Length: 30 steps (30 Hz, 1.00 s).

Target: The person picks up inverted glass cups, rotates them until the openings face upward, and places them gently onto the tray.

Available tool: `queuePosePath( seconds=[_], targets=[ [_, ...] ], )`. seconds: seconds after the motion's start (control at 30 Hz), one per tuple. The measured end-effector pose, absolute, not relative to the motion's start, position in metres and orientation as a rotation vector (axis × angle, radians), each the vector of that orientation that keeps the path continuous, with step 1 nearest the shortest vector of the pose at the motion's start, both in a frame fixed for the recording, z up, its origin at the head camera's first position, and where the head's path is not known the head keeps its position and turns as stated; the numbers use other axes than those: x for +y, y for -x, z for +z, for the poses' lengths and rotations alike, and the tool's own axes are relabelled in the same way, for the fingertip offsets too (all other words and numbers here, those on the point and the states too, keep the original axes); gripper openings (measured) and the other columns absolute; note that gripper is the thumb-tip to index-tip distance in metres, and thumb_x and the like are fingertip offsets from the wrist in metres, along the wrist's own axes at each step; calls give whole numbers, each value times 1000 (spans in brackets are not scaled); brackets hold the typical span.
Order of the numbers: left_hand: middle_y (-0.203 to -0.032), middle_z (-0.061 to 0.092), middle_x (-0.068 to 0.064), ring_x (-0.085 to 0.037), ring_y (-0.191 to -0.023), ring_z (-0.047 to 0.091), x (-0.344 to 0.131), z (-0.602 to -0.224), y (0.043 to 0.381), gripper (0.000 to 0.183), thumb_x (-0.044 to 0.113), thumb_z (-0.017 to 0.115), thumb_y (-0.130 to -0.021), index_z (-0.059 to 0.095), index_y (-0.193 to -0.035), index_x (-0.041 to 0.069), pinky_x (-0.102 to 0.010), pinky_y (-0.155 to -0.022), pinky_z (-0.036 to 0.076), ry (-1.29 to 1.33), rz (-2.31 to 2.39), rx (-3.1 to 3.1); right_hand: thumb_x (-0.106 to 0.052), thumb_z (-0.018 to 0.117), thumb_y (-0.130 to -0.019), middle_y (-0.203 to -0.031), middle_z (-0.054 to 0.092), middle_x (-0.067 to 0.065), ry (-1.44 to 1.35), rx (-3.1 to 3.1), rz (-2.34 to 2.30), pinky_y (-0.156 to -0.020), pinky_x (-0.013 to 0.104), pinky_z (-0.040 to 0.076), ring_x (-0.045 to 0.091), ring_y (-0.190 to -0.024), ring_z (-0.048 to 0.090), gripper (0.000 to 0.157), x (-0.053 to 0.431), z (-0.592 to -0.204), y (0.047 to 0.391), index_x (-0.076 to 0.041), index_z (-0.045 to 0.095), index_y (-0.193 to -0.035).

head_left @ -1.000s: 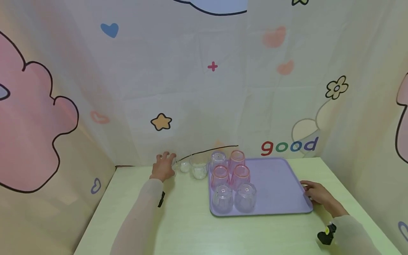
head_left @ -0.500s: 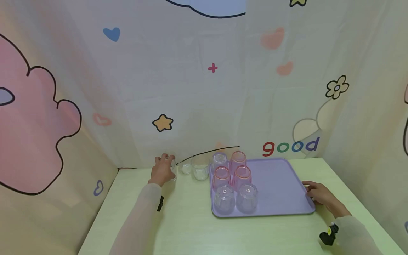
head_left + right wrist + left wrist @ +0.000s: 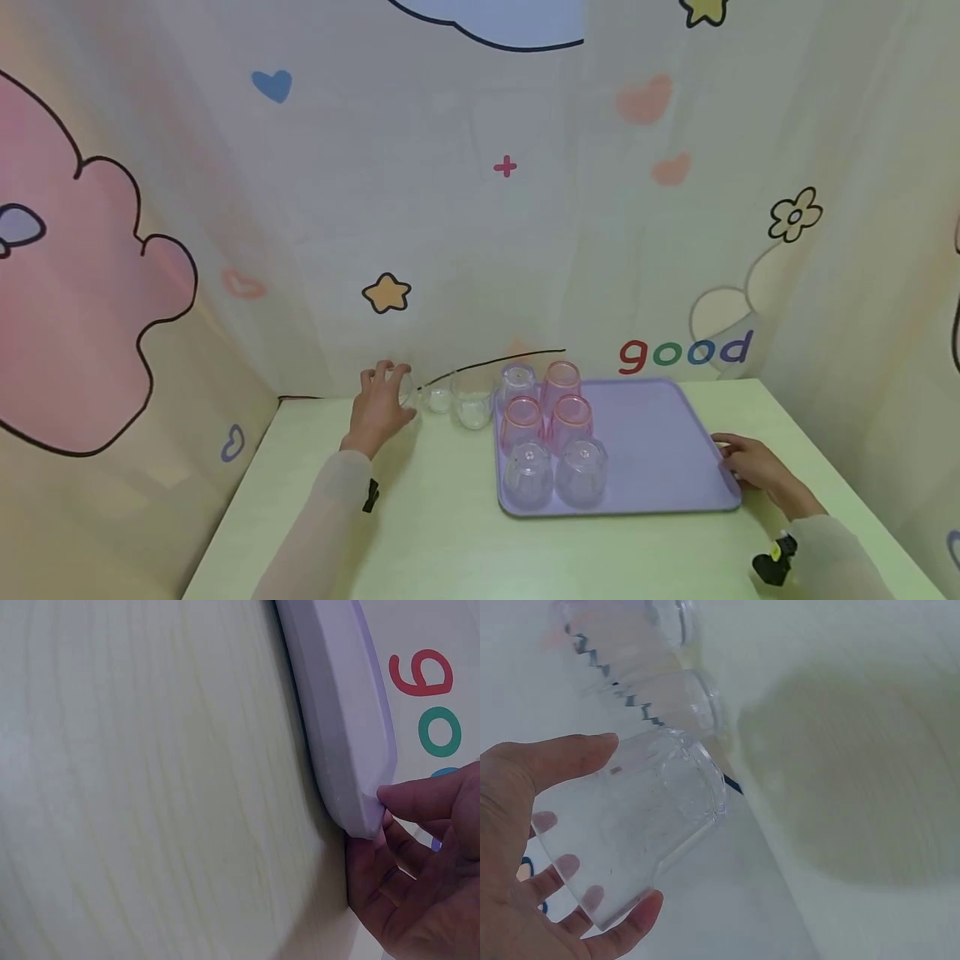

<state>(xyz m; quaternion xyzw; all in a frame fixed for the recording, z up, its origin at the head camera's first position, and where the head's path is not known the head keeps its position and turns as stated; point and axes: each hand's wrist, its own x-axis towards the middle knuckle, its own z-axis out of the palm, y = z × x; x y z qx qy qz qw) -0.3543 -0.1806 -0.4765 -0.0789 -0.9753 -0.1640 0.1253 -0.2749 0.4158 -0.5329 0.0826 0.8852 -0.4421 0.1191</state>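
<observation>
Left hand [image 3: 377, 410]: shifted left, gripping transparent faceted cup [image 3: 634, 825]
Right hand [image 3: 761, 468]: still pinching lilac rectangular plastic tray [image 3: 652, 450]
Cup base [image 3: 690, 787]: left-wrist view only; head hazy

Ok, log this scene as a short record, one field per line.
Left hand: holds a clear cup
Right hand: grips the purple tray at its right edge
Cups on tray: six, three of them pink, all on its left half
Cups beside tray: two, clear, between it and the left hand

Muted, diffuse light with soft shadows
</observation>
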Motion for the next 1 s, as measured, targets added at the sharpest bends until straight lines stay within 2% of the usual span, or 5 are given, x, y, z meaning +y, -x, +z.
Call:
queuePosePath(
  seconds=[0.13, 0.5, 0.67, 0.9, 1.0],
  targets=[
    [-147, 35, -9, -39, -132, 34, -175, -469, 347, 72, 28, 82, -79, 46, -141, 23, -31, -55, 50, 247, -514, -2777, -2, 47, -90, -118, 50, 29, -238, 2597, -1292, -67, 31, 53, 21, -89, 54, 58, 420, -533, 273, 12, 30, -144],
    [-142, 38, -6, -34, -132, 35, -167, -451, 316, 70, 31, 84, -77, 49, -137, 22, -34, -58, 53, 261, -603, -2586, -3, 48, -91, -118, 50, 30, -217, 2593, -1271, -68, 30, 53, 21, -91, 54, 58, 417, -536, 275, 12, 30, -144],
    [-142, 37, -5, -31, -132, 34, -160, -446, 302, 67, 33, 83, -78, 50, -135, 21, -32, -58, 50, 278, -731, -2517, -2, 47, -91, -118, 50, 30, -232, 2580, -1302, -68, 30, 53, 19, -89, 53, 58, 415, -538, 276, 13, 29, -144],
    [-138, 40, -6, -30, -127, 39, -149, -442, 287, 69, 28, 86, -74, 51, -133, 19, -47, -79, 58, 280, -1027, -2399, -2, 48, -91, -120, 49, 31, -236, 2586, -1287, -69, 30, 53, 22, -92, 54, 58, 414, -537, 275, 12, 30, -145],
    [-140, 39, -8, -30, -128, 40, -144, -440, 282, 69, 25, 87, -74, 50, -132, 18, -47, -82, 58, 310, -1180, -2328, -3, 49, -90, -120, 49, 32, -226, 2597, -1283, -69, 30, 54, 23, -92, 55, 59, 415, -535, 275, 13, 30, -144]
  ],
)
